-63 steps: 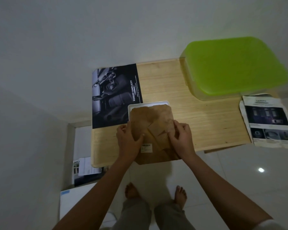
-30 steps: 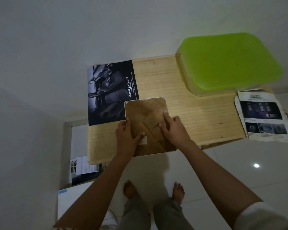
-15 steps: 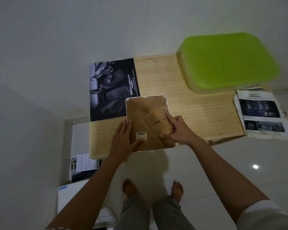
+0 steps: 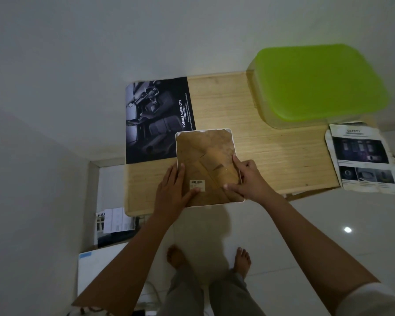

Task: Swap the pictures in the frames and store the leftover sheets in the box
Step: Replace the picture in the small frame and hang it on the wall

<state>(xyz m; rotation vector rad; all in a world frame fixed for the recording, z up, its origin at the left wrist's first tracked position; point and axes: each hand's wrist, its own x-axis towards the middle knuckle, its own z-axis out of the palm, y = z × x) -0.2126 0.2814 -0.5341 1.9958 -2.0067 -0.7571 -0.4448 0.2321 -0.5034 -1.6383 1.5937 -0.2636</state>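
Observation:
A white picture frame (image 4: 205, 147) lies face down at the front edge of the wooden table (image 4: 271, 153), its brown backing board with a folded stand and a barcode sticker facing up. My left hand (image 4: 172, 192) holds the frame's left edge, thumb resting by the sticker. My right hand (image 4: 246, 179) presses on the backing's right side, fingers on the board and the rim. A dark car-interior sheet (image 4: 155, 119) lies flat behind the frame at the table's left. A box with a green lid (image 4: 317, 83) stands at the back right, lid on.
A crumpled sheet headed SAFETY (image 4: 363, 158) hangs over the table's right end. Papers (image 4: 114, 220) and a white board (image 4: 96, 267) lie on the floor at the left, under the table's corner. My bare feet stand on glossy white tiles in front.
The backing board, earlier pulled toward me off the white frame, now sits square within the rim. My hands have shifted from its middle to the frame's left and right edges.

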